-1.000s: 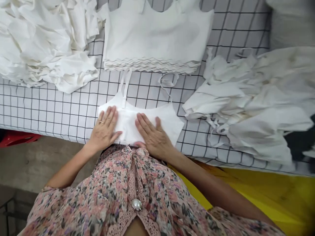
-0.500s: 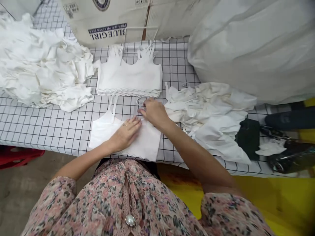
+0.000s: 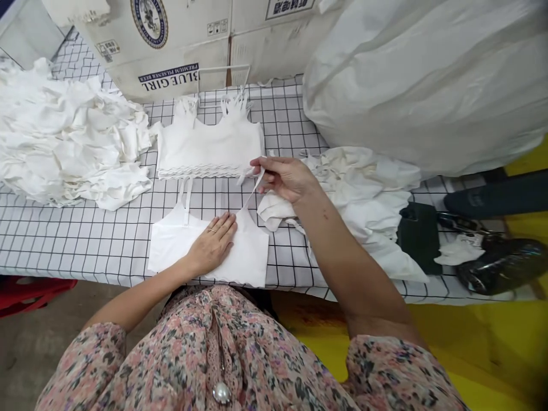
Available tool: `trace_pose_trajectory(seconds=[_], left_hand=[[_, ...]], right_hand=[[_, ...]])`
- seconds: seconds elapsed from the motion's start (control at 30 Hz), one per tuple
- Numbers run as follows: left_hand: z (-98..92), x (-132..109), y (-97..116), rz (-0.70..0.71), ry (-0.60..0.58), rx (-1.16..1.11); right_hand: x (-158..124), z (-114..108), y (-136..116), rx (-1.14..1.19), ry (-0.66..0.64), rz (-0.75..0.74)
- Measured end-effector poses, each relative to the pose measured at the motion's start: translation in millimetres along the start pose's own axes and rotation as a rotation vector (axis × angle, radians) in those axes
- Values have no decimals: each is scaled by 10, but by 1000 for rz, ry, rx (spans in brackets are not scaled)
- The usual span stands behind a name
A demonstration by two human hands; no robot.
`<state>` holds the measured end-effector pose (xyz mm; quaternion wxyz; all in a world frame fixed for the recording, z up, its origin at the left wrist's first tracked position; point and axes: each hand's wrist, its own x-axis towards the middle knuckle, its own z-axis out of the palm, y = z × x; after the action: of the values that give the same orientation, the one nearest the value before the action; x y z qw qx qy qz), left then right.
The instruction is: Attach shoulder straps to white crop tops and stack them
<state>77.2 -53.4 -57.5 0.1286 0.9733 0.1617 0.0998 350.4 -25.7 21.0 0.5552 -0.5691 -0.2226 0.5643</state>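
Observation:
A white camisole top (image 3: 250, 251) lies flat on the checked cloth in front of me. My left hand (image 3: 213, 242) rests flat on its middle, fingers stretched out. Above its right side, my right hand (image 3: 285, 178) pinches the right shoulder strap (image 3: 256, 189) and holds it up taut. The left strap (image 3: 185, 200) lies loose on the cloth, pointing away from me. Just beyond is a neat stack of white tops (image 3: 209, 145), straps at the far end, close to my right fingertips.
A heap of crumpled white garments (image 3: 72, 137) lies left, a smaller pile (image 3: 363, 188) right. Behind stand a cardboard box (image 3: 180, 51) and a big white sack (image 3: 406, 85). A dark cloth (image 3: 419, 237) and a black shiny bag (image 3: 503, 268) lie far right.
My right hand has moved up and right, drawing the right strap out straight. My left hand stays flat on the top. The view has shifted slightly.

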Motion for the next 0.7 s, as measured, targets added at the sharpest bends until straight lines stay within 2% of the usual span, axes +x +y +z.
trace_pose_trajectory(seconds=[0.2,0.27,0.33,0.43,0.6,0.7], left_hand=[[15,-35,-23,-16,-2,-34],[6,-32,-48,-21,36,-111],[-33,47,-81,-58,122,-257],[-144,383,-129,-221,253,-557],[-331,1193,-185,-520,340,-1025],[-397,1439,-221,-590,378,-1175]], right_hand=[[125,-201,-422,-4,50,-97],[155,-248,-527,-27,65,-132],[157,-246,-588,-43,58,-162],[97,-122,-586,-47,14,-207],[-36,178,-439,2,-3,-275],[-33,138,-377,12,-31,-280]])
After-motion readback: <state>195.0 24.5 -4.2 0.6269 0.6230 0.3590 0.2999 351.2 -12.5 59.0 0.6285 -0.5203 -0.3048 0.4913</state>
